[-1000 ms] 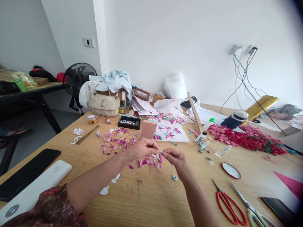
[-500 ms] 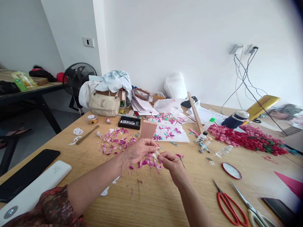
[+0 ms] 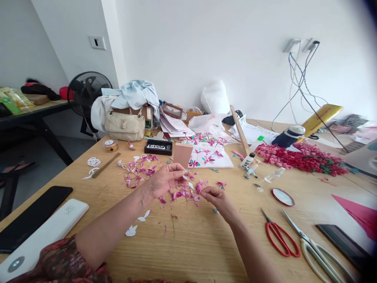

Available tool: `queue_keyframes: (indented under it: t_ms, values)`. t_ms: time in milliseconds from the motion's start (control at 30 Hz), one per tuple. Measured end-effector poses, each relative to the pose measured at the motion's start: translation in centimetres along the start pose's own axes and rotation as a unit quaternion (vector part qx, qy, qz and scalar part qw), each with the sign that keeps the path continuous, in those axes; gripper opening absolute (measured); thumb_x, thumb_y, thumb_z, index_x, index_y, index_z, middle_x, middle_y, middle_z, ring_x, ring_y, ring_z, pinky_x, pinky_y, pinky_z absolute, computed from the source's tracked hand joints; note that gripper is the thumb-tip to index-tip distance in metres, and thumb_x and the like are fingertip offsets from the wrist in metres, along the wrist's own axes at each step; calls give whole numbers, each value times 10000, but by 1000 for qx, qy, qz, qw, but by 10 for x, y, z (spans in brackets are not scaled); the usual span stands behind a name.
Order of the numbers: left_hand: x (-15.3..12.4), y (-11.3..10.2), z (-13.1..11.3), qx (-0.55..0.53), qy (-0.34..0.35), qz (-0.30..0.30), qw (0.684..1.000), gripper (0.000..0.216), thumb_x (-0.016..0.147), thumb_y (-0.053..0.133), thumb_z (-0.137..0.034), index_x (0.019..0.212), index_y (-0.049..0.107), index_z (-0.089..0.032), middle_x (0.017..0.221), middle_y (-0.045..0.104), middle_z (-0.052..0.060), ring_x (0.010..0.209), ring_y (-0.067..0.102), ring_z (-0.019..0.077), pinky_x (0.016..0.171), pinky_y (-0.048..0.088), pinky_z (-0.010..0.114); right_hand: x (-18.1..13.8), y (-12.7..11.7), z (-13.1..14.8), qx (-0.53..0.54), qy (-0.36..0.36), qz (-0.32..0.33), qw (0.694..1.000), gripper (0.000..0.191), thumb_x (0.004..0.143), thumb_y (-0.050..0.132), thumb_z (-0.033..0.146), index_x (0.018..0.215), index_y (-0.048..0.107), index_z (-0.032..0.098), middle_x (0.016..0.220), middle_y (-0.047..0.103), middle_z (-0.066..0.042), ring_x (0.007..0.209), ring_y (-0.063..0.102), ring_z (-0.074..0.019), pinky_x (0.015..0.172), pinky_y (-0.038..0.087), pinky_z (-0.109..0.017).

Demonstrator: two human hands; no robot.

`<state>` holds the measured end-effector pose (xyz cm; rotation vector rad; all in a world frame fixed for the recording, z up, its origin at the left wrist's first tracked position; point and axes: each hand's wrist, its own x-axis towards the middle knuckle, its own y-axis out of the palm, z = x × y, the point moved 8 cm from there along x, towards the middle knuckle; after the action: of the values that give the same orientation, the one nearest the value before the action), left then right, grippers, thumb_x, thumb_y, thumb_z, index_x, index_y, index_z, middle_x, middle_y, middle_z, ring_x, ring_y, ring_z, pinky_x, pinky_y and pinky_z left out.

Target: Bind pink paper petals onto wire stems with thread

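Observation:
My left hand is closed in a pinch around a small white petal-shaped piece, held just above the table. To its right, my right hand has thumb and fingertips pressed together beside a clump of pink petals. Whether anything small sits between those fingertips I cannot make out. Loose magenta petals lie beneath and between both hands. More pink petals are scattered to the left. White cut pieces rest near my left forearm, and a magenta flower lies beyond my right hand.
A brown card and a white sheet with finished flowers lie ahead. Red-handled scissors, larger scissors and a red-rimmed round dish are at right. A white power bank and a black phone occupy the left.
My hands, which met at the white piece, are now apart. The right hand has drawn away, while the left keeps its pinch. The camera view has shifted slightly.

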<state>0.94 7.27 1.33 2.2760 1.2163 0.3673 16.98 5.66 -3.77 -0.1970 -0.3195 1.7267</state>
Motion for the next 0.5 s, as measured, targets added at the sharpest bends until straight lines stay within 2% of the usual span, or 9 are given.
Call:
queue_keyframes:
  t_ms: [133, 200, 333, 500]
  values:
    - [-7, -14, -7, -48, 3, -31, 998, 87, 675, 678, -175, 698, 601, -142, 774, 641, 8, 677, 591, 91, 690, 463, 233, -7, -11, -24, -64, -5, 6, 998, 244, 714, 568, 382, 610, 630, 170, 536, 516, 21, 512, 431, -118, 504, 336, -237]
    - [-9, -21, -12, -73, 14, -40, 996, 61, 690, 663, -165, 705, 605, -152, 787, 640, 7, 705, 601, 90, 707, 476, 227, -11, -15, -30, -101, -17, 12, 995, 216, 710, 575, 352, 596, 631, 178, 544, 533, 13, 548, 460, -137, 540, 357, -253]
    - [-13, -35, -24, -103, 52, -69, 991, 62, 735, 591, -110, 737, 628, -159, 797, 644, 7, 698, 605, 79, 731, 500, 221, -20, -25, -31, -169, -43, 23, 984, 167, 718, 572, 276, 589, 631, 187, 613, 579, -15, 669, 503, -175, 671, 375, -306]
    - [-16, -46, -30, -110, 68, -105, 986, 174, 782, 498, -73, 722, 636, -160, 764, 641, 10, 692, 605, 83, 700, 520, 206, -33, -33, -23, -223, -50, 8, 974, 163, 740, 515, 207, 607, 606, 185, 666, 566, -29, 712, 486, -181, 688, 360, -316]
